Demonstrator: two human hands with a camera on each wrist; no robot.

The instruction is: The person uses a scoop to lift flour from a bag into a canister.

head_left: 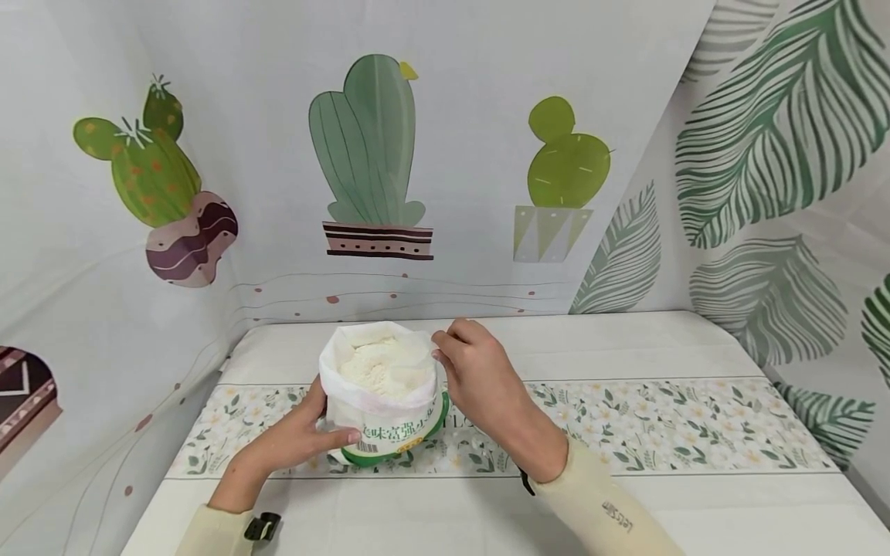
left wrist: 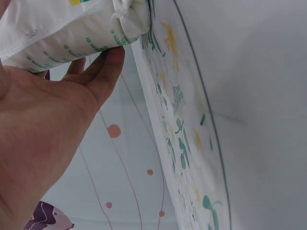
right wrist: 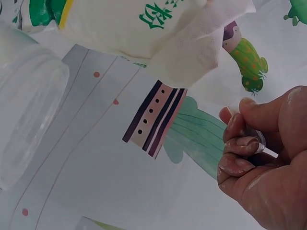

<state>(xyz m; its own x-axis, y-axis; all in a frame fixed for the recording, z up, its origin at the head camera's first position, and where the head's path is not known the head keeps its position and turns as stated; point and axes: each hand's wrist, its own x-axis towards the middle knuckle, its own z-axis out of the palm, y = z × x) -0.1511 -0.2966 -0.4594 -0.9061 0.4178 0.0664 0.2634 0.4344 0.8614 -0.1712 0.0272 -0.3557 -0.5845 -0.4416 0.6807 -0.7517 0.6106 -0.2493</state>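
A white and green flour bag (head_left: 378, 421) stands on the table with its top folded outward and pale flour (head_left: 371, 369) inside. My left hand (head_left: 295, 436) grips the bag's left side, thumb in front and fingers behind. From the left wrist, those fingers show against the bag's printed wall (left wrist: 62, 40). At the right rim is my right hand (head_left: 487, 378), its fingers curled. The right wrist view shows it pinching a slim clear plastic piece (right wrist: 270, 152), mostly hidden in the fingers; white powder dusts the fingers (right wrist: 235, 165).
A large translucent plastic thing (right wrist: 29, 105) fills the left edge of the right wrist view. A floral band (head_left: 667, 428) runs across the white table cover (head_left: 389, 513). Behind hangs a cactus-print cloth (head_left: 473, 154), with leaf-print cloth (head_left: 765, 293) at the right.
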